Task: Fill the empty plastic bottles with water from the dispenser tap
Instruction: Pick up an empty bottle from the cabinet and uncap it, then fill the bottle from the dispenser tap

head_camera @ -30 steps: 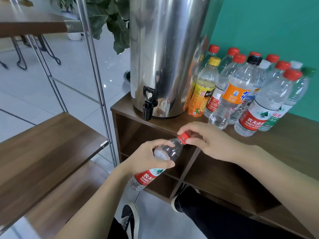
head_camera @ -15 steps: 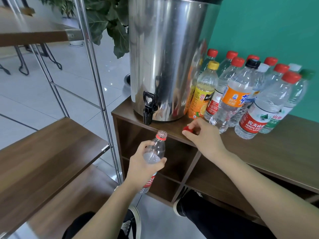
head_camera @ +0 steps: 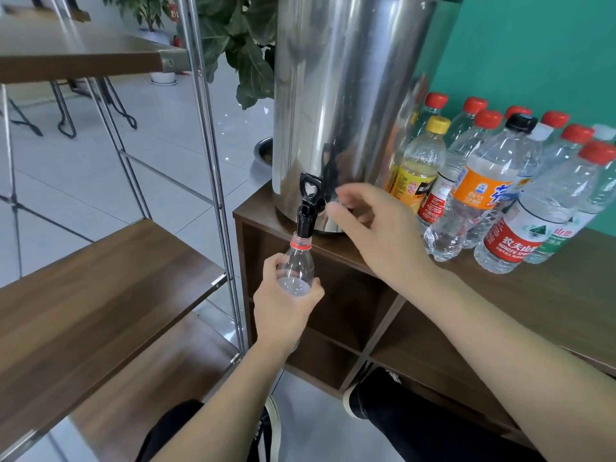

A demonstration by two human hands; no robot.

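A tall polished stainless-steel water dispenser [head_camera: 346,105] dominates the frame, standing at the left end of a dark brown wooden counter [head_camera: 550,295] with open cubbyholes beneath it. To the left stands a metal-framed rack with brown wooden shelves [head_camera: 93,281], and behind the dispenser the dark leaves of a potted green plant [head_camera: 243,45] show against the pale tiled floor. Right of the dispenser, against the teal wall, a tight cluster of capped plastic bottles [head_camera: 500,181] stands upright on the counter: most clear with red caps, one with a yellow cap and yellow label, one with a black cap and orange label.

Now to the action. The right hand [head_camera: 376,235] hovers just right of the black plastic tap [head_camera: 309,208], fingers loosely spread and blurred, grasping nothing; its fingertips are near the tap but I cannot tell if they touch it. The left hand [head_camera: 283,305] is wrapped firmly around the body of the clear uncapped plastic bottle with a red neck ring [head_camera: 298,261], holding it upright in front of the counter's edge. The bottle's open mouth sits directly under the tap's spout, right up against it. No water stream can be made out, and the bottle's upper part looks empty.
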